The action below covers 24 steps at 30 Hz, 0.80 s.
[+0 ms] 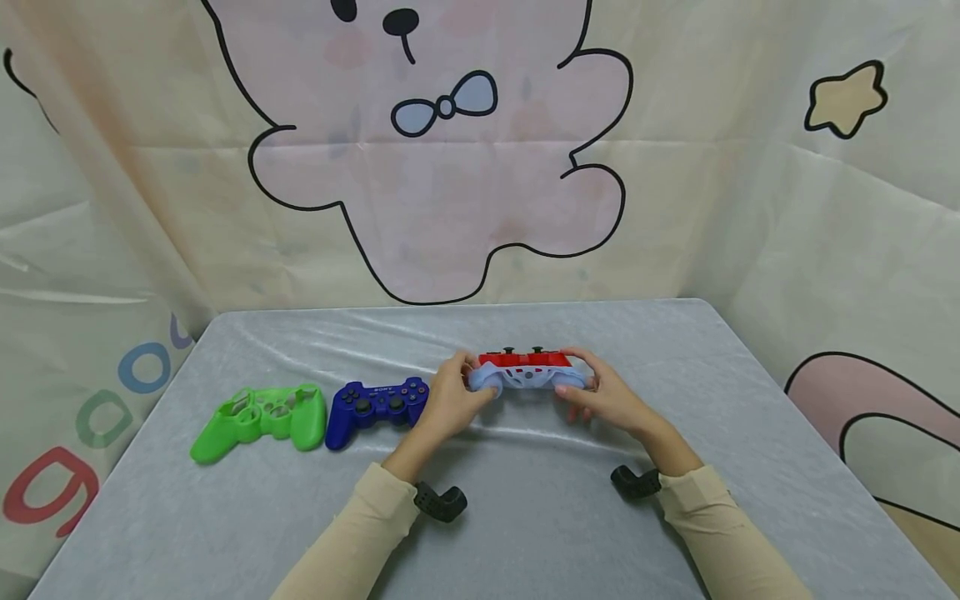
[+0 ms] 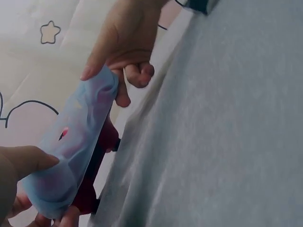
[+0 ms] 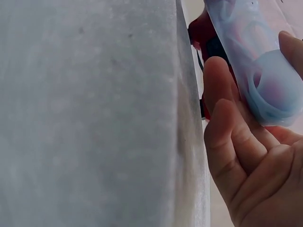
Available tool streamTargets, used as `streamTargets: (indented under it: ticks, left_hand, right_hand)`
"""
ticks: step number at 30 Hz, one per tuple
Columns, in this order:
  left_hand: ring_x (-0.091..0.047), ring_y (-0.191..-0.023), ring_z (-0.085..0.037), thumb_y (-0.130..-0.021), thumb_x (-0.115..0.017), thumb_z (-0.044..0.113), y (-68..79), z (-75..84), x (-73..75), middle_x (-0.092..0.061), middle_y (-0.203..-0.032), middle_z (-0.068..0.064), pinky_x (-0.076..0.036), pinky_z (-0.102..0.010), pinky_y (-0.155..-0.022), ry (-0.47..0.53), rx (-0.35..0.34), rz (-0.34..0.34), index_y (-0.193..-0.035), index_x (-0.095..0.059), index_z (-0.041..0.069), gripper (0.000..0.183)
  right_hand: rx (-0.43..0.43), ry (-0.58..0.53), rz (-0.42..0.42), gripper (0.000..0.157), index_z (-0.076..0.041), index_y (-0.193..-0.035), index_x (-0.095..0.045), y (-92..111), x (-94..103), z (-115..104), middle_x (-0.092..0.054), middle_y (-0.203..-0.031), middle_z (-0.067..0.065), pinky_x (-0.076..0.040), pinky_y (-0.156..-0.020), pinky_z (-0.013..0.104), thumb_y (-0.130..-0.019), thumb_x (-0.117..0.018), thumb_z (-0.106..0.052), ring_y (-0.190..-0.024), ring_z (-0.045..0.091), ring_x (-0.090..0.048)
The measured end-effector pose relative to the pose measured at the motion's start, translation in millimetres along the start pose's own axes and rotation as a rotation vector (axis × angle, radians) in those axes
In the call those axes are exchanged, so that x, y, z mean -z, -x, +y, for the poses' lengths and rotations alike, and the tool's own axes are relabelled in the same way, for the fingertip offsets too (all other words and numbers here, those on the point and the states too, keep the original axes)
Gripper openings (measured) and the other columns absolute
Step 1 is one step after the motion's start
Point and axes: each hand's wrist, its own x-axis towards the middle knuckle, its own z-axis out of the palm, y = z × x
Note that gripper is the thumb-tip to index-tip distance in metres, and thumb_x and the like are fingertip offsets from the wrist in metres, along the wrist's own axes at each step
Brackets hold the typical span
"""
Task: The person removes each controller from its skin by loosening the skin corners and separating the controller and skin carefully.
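Between both hands is a red game controller (image 1: 525, 359) partly covered by a pale blue translucent silicone sleeve (image 1: 527, 377). Its thumbsticks point up in the head view, and red plastic shows above the sleeve. My left hand (image 1: 452, 392) grips the left end, thumb pressed on the sleeve. At the right end, my right hand (image 1: 609, 393) holds the sleeve between thumb and fingers. The right wrist view shows the sleeve's rounded grip end (image 3: 279, 90) with an opening in it. Some left fingers are hidden behind the controller.
A blue controller (image 1: 377, 407) lies just left of my left hand. Beside it, farther left, is a green silicone controller sleeve (image 1: 262, 418). All rest on a grey cloth-covered table (image 1: 540, 517), with a printed curtain (image 1: 450, 192) behind.
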Motion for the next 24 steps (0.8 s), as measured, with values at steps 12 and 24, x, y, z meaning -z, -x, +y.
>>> streamTargets:
  ticks: [12, 24]
  left_hand:
    - [-0.057, -0.081, -0.014, -0.077, -0.083, 0.009, -2.1, -5.1, -4.0, -0.059, -0.1, -0.005, -0.047, -0.025, -0.064, 0.236, 0.09, 0.056, -0.095, -0.061, 0.01, 0.029]
    - [-0.052, -0.068, -0.009, -0.073, -0.087, 0.009, -2.1, -1.7, -3.1, -0.057, -0.081, 0.001, -0.043, -0.02, -0.059, 0.235, 0.067, 0.068, -0.09, -0.064, 0.009, 0.028]
  right_hand:
    - [0.009, -0.04, 0.005, 0.068, -0.009, -0.155, -0.03, -1.0, -0.1, -0.2, -0.071, -0.087, 0.029, -0.056, -0.058, 0.033, -0.099, -0.065, -0.02, -0.064, 0.027, -0.071]
    - [0.035, -0.088, -0.005, 0.065, -0.003, -0.157, -0.03, 0.8, 0.7, 2.5, -0.068, -0.107, 0.033, -0.055, -0.057, 0.032, -0.102, -0.06, -0.021, -0.066, 0.025, -0.071]
